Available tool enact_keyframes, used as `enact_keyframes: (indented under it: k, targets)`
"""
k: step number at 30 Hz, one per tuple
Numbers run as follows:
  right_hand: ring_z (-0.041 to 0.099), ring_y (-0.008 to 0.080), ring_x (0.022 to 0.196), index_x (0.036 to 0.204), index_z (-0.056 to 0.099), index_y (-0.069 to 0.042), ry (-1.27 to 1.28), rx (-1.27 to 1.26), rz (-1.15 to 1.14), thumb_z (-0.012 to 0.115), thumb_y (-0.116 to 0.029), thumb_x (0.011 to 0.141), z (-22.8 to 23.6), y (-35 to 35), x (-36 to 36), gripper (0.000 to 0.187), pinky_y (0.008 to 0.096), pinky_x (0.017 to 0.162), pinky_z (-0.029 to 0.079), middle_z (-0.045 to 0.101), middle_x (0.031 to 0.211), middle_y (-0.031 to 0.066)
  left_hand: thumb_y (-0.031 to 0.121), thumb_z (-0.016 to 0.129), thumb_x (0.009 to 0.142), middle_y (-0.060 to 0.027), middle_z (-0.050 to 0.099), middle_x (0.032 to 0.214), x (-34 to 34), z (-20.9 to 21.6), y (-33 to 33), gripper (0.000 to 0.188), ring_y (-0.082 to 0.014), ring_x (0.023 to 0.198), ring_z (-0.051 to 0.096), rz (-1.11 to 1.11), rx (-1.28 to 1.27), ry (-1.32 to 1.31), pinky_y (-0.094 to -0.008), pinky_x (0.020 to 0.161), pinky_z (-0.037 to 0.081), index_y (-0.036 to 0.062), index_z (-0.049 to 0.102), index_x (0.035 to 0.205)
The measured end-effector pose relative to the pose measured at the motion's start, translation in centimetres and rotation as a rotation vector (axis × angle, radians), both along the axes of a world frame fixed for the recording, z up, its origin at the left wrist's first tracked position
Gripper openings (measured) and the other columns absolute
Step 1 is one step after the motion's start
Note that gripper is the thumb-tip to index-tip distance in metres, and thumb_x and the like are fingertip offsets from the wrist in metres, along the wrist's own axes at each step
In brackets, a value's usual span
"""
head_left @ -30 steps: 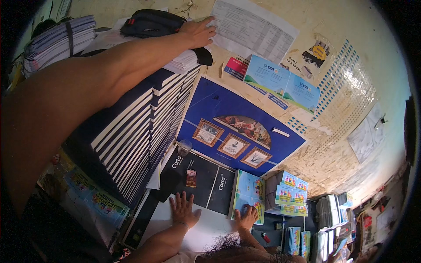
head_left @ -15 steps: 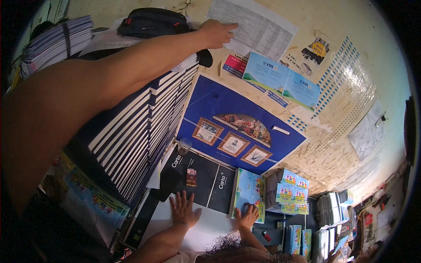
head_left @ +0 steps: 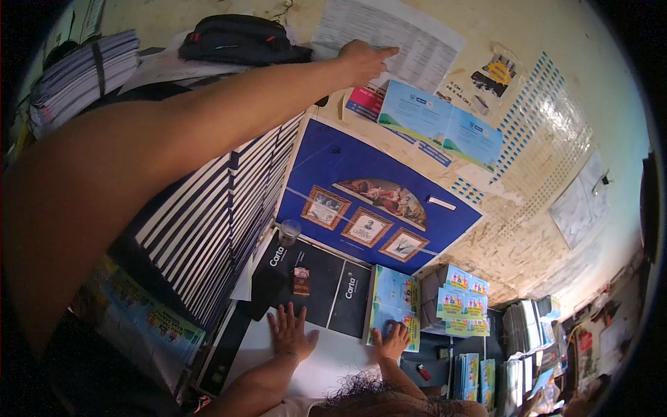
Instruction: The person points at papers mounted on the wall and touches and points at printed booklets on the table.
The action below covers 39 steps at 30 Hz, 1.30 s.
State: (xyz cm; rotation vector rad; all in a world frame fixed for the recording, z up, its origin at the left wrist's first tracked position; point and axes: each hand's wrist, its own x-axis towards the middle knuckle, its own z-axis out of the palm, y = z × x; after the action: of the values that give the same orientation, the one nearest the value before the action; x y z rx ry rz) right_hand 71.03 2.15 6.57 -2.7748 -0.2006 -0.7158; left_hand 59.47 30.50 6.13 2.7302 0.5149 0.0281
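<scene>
My left hand [head_left: 290,335] lies flat with fingers spread on a large white sheet [head_left: 316,372] on the dark desk. To its right, my right hand [head_left: 393,340] rests on a stack of blue-green printed sheets [head_left: 396,295], its thumb apart from its lightly bent fingers. Another person's bare arm [head_left: 229,128] crosses from the left, close to the view. Their hand [head_left: 363,62] points a finger at a printed table sheet [head_left: 417,42] on the wall. Dark hair [head_left: 351,389] at the lower edge covers part of my right forearm.
Beyond my left hand are a small brown packet [head_left: 301,281] and a clear cup [head_left: 289,233]. A tall stack of dark-edged books [head_left: 215,229] stands left. Colourful printed stacks [head_left: 464,302] and a red lighter [head_left: 424,372] are right. A black pouch [head_left: 236,40] sits above.
The other person's pointing hand has moved right and slightly down across the wall sheet. My two hands stay in place.
</scene>
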Motion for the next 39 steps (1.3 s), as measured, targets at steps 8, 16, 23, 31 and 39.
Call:
enact_keyframes:
  k: [8, 16, 23, 31, 39]
  targets:
    - [0.055, 0.0386, 0.121, 0.124, 0.066, -0.015, -0.033, 0.004, -0.004, 0.068, -0.07, 0.086, -0.1, -0.5, -0.1, 0.067, 0.0576, 0.108, 0.036, 0.061, 0.122, 0.0133, 0.064, 0.042, 0.103, -0.0215, 0.008, 0.179, 0.1, 0.1, -0.3, 0.085, -0.0444, 0.164, -0.001, -0.01, -0.002, -0.01, -0.0671, 0.128, -0.008, 0.0174, 0.024, 0.171]
    - [0.055, 0.0386, 0.123, 0.125, 0.066, -0.015, -0.016, 0.003, -0.002, 0.071, -0.068, 0.084, -0.1, -0.2, 0.1, 0.067, 0.0582, 0.108, 0.035, 0.061, 0.123, 0.0129, 0.064, 0.042, 0.103, -0.0216, 0.008, 0.179, 0.1, 0.3, -0.1, 0.085, -0.0447, 0.164, 0.0, -0.006, -0.001, 0.009, -0.0673, 0.127, -0.008, 0.0168, 0.024, 0.172]
    - [0.055, 0.039, 0.122, 0.123, 0.067, -0.015, -0.034, -0.001, 0.004, 0.07, -0.069, 0.084, 0.0, 0.0, 0.1, 0.066, 0.0578, 0.107, 0.036, 0.062, 0.121, 0.0131, 0.065, 0.04, 0.104, -0.0213, 0.007, 0.179, 0.0, 0.4, 0.1, 0.085, -0.0441, 0.165, 0.0, -0.007, 0.006, 0.025, -0.067, 0.128, -0.008, 0.0164, 0.022, 0.172]
    - [0.054, 0.0387, 0.121, 0.122, 0.067, -0.016, -0.002, 0.008, -0.011, 0.061, -0.077, 0.088, 0.0, -0.1, -0.1, 0.07, 0.0576, 0.108, 0.034, 0.061, 0.122, 0.0136, 0.065, 0.041, 0.103, -0.0211, 0.008, 0.179, -0.1, 0.7, 0.1, 0.085, -0.0438, 0.165, 0.0, -0.01, -0.007, 0.026, -0.0661, 0.128, -0.008, 0.0168, 0.024, 0.171]
    - [0.054, 0.039, 0.122, 0.123, 0.066, -0.016, -0.004, 0.011, -0.004, 0.065, -0.073, 0.087, -0.3, -0.2, 0.1, 0.068, 0.0581, 0.108, 0.034, 0.06, 0.124, 0.0138, 0.065, 0.043, 0.103, -0.021, 0.009, 0.179, -0.1, 0.1, 0.0, 0.085, -0.0435, 0.165, 0.0, -0.002, 0.003, -0.01, -0.0669, 0.128, -0.008, 0.0166, 0.025, 0.171]
